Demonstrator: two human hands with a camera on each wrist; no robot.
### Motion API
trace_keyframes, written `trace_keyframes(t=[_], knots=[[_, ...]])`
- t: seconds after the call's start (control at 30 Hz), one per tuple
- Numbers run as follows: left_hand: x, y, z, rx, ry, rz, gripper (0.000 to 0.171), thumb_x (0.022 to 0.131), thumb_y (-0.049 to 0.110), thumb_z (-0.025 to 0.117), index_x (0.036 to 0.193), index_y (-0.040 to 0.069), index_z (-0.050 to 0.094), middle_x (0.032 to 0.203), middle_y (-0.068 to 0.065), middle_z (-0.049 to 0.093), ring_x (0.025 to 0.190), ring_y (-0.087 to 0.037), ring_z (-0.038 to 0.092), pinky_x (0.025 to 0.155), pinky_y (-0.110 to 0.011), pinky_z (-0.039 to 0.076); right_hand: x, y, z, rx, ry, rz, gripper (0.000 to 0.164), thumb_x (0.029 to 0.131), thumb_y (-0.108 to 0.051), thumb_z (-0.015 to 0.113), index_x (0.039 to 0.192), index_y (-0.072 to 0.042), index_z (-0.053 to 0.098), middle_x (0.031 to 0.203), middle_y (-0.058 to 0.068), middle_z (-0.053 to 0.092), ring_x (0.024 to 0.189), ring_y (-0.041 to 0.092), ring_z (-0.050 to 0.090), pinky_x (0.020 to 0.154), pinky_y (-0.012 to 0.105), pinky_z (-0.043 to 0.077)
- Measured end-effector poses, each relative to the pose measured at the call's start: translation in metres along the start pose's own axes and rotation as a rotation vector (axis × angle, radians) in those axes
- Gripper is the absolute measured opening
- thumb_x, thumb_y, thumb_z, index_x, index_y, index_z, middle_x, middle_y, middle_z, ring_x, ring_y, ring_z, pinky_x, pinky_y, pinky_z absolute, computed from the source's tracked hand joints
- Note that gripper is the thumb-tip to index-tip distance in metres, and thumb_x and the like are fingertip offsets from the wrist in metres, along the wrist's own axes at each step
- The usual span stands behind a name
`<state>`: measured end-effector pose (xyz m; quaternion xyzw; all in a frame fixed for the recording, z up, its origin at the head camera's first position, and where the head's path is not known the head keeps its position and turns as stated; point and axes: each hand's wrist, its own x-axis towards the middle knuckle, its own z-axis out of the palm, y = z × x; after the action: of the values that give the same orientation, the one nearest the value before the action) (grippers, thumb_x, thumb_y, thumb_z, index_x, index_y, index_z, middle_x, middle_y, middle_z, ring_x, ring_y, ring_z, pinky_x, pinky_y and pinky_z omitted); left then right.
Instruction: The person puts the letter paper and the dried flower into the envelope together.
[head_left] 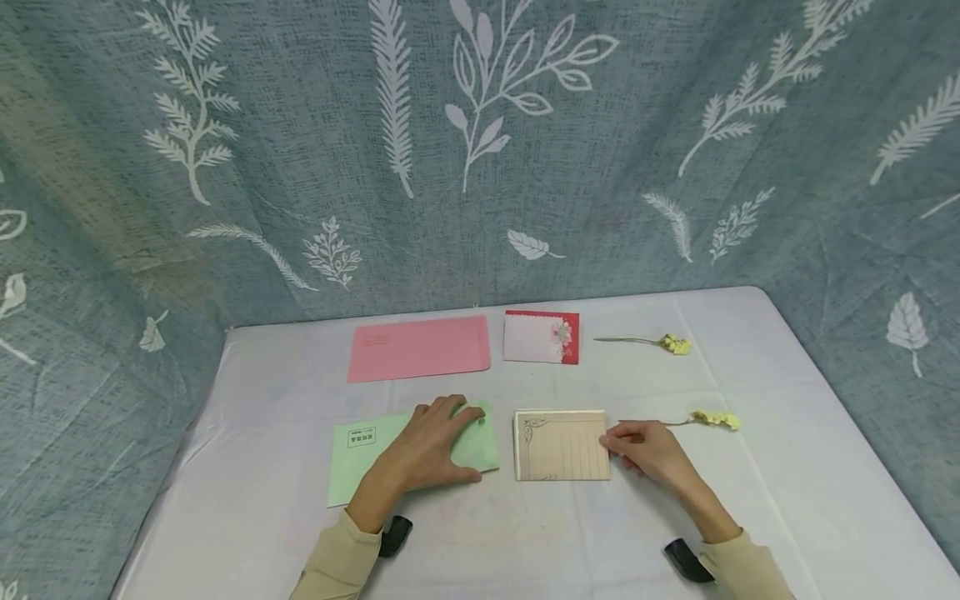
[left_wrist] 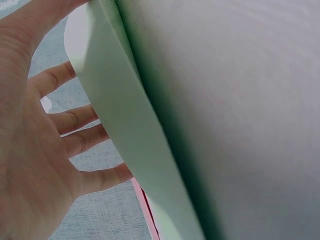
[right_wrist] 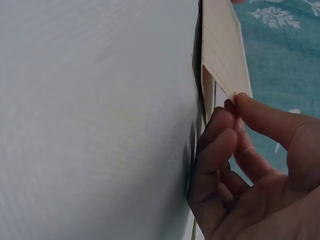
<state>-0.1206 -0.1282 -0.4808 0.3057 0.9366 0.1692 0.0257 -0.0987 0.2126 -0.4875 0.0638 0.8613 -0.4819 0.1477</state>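
My left hand [head_left: 430,446] rests across a light green envelope [head_left: 358,458], its fingers spread and the thumb near the closer edge. In the left wrist view those fingers look fairly straight against the green envelope [left_wrist: 120,115]. To the right lies beige lined letter paper [head_left: 564,446] with an ornamental corner, seemingly more than one layer. My right hand [head_left: 651,450] pinches its right edge between thumb and fingers. The right wrist view shows that edge of the letter paper [right_wrist: 227,55] bent up from what lies under it, with the other right-hand fingers [right_wrist: 215,155] curled below.
Behind lie a pink envelope [head_left: 420,348] and a red-and-white floral card [head_left: 541,337]. Two yellow flower stems lie at the right, a far one [head_left: 675,344] and a nearer one [head_left: 716,419] beside my right hand. A patterned curtain [head_left: 480,208] hangs behind the white-covered table [head_left: 525,550].
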Motion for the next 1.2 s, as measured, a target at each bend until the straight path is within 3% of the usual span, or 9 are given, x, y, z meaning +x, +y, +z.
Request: trace_keyframes(t=[0.2, 0.33, 0.47, 0.63, 0.9, 1.2], knots=[[-0.001, 0.0, 0.001, 0.0, -0.004, -0.002, 0.081, 0.066, 0.049, 0.085, 0.133, 0.016, 0.056, 0.133, -0.014, 0.051, 0.122, -0.029, 0.048, 0.098, -0.05, 0.039, -0.002, -0.004, -0.003, 0.034, -0.028, -0.038, 0.03, 0.094, -0.02, 0.066, 0.107, 0.007, 0.068, 0.099, 0.015, 0.071, 0.081, 0.016, 0.065, 0.068, 0.028, 0.054], [-0.001, -0.001, 0.001, 0.003, -0.002, -0.005, 0.081, 0.066, 0.049, 0.086, 0.133, 0.016, 0.056, 0.133, -0.014, 0.051, 0.122, -0.028, 0.048, 0.098, -0.05, 0.039, -0.001, -0.007, -0.005, 0.115, -0.059, -0.03, 0.036, 0.096, -0.022, 0.064, 0.113, 0.009, 0.063, 0.124, 0.025, 0.061, 0.088, 0.022, 0.069, 0.077, 0.033, 0.056], [-0.001, -0.001, 0.001, 0.002, -0.004, -0.009, 0.081, 0.065, 0.049, 0.086, 0.133, 0.016, 0.056, 0.133, -0.014, 0.05, 0.123, -0.029, 0.048, 0.098, -0.05, 0.039, -0.001, -0.009, -0.006, 0.165, -0.07, -0.038, 0.034, 0.097, -0.021, 0.062, 0.112, 0.01, 0.062, 0.133, 0.028, 0.054, 0.096, 0.024, 0.068, 0.079, 0.033, 0.056], [0.0, 0.0, 0.0, 0.006, -0.01, -0.012, 0.082, 0.065, 0.05, 0.086, 0.134, 0.016, 0.056, 0.134, -0.014, 0.05, 0.123, -0.029, 0.048, 0.098, -0.051, 0.039, -0.003, -0.012, -0.007, 0.177, -0.061, -0.056, 0.034, 0.098, -0.021, 0.06, 0.112, 0.01, 0.061, 0.124, 0.024, 0.059, 0.103, 0.022, 0.064, 0.079, 0.03, 0.056], [0.0, 0.0, 0.0, 0.002, -0.005, -0.009, 0.082, 0.066, 0.05, 0.086, 0.134, 0.016, 0.056, 0.134, -0.015, 0.05, 0.123, -0.03, 0.048, 0.098, -0.052, 0.039, -0.004, -0.015, -0.008, 0.259, -0.106, -0.038, 0.032, 0.102, -0.019, 0.054, 0.116, 0.01, 0.056, 0.105, 0.012, 0.061, 0.093, 0.014, 0.06, 0.078, 0.031, 0.056], [0.0, 0.0, -0.001, 0.0, 0.001, -0.002, 0.082, 0.065, 0.05, 0.087, 0.133, 0.015, 0.056, 0.133, -0.015, 0.051, 0.122, -0.03, 0.049, 0.097, -0.052, 0.04, 0.0, -0.012, -0.006, 0.299, -0.087, -0.019, 0.03, 0.099, -0.016, 0.058, 0.112, 0.011, 0.057, 0.092, 0.007, 0.069, 0.081, 0.012, 0.066, 0.071, 0.026, 0.056]])
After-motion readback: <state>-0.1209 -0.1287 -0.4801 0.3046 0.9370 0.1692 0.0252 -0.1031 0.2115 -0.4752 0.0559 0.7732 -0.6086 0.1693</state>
